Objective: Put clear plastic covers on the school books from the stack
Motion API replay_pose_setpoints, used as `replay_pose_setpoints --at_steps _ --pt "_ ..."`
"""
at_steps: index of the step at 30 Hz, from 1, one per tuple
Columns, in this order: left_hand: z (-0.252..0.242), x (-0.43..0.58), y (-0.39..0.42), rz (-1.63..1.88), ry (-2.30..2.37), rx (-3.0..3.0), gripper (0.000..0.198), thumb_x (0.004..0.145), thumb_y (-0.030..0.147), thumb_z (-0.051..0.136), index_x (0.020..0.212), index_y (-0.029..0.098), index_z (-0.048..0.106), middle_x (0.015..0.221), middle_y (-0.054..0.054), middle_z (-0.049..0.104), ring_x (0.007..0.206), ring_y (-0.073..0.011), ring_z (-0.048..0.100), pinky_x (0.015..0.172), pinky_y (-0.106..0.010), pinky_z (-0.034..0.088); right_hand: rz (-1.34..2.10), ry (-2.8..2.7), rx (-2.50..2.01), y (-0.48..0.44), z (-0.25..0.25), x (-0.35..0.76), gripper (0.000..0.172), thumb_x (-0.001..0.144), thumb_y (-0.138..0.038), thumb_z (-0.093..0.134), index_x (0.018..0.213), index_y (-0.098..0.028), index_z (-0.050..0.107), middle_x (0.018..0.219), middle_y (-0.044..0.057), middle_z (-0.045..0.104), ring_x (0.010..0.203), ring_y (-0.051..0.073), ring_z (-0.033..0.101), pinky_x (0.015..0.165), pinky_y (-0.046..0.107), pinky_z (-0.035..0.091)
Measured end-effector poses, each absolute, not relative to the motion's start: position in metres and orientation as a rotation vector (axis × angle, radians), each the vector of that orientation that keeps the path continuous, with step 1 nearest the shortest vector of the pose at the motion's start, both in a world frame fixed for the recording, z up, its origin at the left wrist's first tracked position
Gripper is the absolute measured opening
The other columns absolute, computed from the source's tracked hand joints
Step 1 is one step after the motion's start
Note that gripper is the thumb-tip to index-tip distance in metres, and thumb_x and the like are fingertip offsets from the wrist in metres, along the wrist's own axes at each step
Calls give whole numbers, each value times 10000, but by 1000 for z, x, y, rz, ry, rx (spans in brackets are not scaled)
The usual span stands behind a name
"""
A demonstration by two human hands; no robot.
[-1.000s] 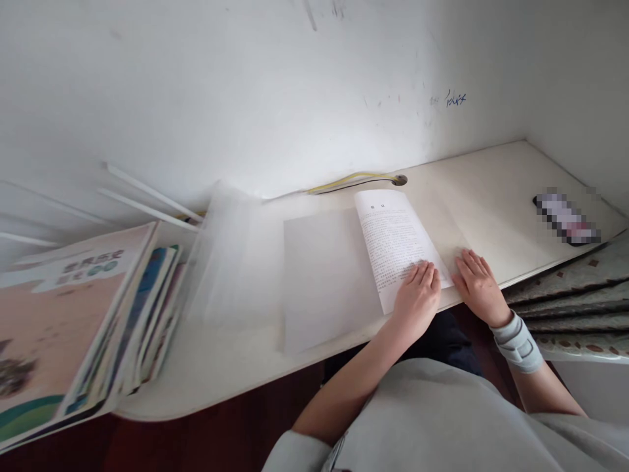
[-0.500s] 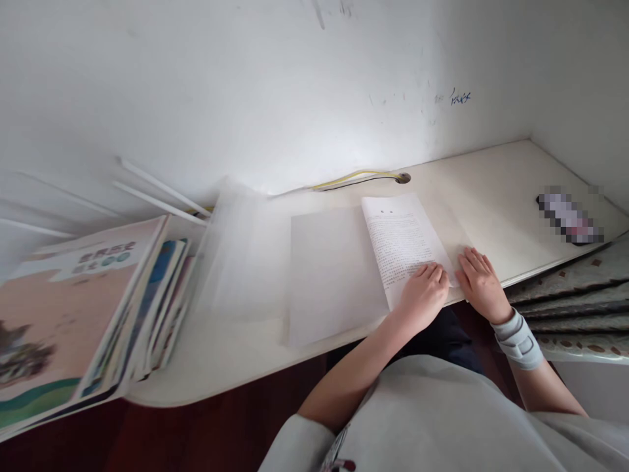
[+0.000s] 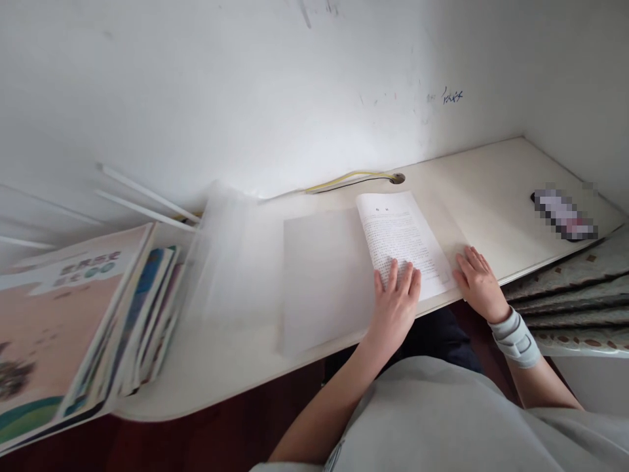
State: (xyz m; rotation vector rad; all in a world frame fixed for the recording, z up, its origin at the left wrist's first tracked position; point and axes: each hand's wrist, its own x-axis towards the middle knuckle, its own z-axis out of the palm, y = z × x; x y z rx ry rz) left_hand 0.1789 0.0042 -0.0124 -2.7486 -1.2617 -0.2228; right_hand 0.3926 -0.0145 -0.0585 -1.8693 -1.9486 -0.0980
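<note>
A book (image 3: 400, 226) lies open at a printed page, with a blank greyish cover or sheet (image 3: 319, 275) spread flat to its left. My left hand (image 3: 397, 301) rests on the lower left of the printed page, fingers spread. Beyond the page's right edge, my right hand (image 3: 479, 278) lies flat on clear film (image 3: 449, 226) that sticks out past the page. A grey wrap is round my right wrist. Left of the grey sheet, a large translucent plastic sheet (image 3: 230, 255) extends over the desk, partly blurred.
A stack of books (image 3: 98, 295) stands at the desk's left end. A phone (image 3: 565, 213), partly pixelated, lies at the right. Yellow and black cables (image 3: 351, 177) run along the wall into a desk hole (image 3: 397, 178). Patterned fabric (image 3: 565, 288) hangs by the right front edge.
My left hand has slid left across the page from its lower right corner, and its fingers have spread. My right hand stays in place. The view has shifted slightly.
</note>
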Motion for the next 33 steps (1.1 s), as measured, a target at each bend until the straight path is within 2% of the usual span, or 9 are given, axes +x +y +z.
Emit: replay_pose_setpoints --at_steps 10,18,25,33 --pt "-16 185 9 -252 -1193 -2812 414 905 83 338 1268 162 522 1371 -132 493 1322 -348 359 1002 -681 309 -119 -1972 -1876 -15 -60 395 423 928 -326 360 1206 -61 538 1323 232 494 1306 312 386 1033 490 383" --pt "-27 199 10 -230 -1142 -2824 405 932 139 308 1290 153 498 1381 -134 482 1355 -332 307 1014 -709 254 -118 -1963 -1843 -14 -61 396 439 928 -341 353 1238 -81 523 1326 218 495 1303 315 390 1024 513 383" --pt "-21 193 9 -193 -1104 -2855 408 931 143 311 1295 164 495 1359 -130 506 1331 -318 356 1017 -683 281 -124 -1992 -1840 -14 -61 396 428 929 -337 364 1228 -80 529 1315 209 509 1291 308 409 1031 492 385" --pt "-22 204 19 -204 -1034 -2907 411 937 134 284 1300 141 476 1375 -133 485 1343 -299 338 1029 -657 293 -141 -1978 -1835 -14 -62 396 440 930 -341 361 1230 -61 521 1314 227 505 1290 313 410 1024 494 391"
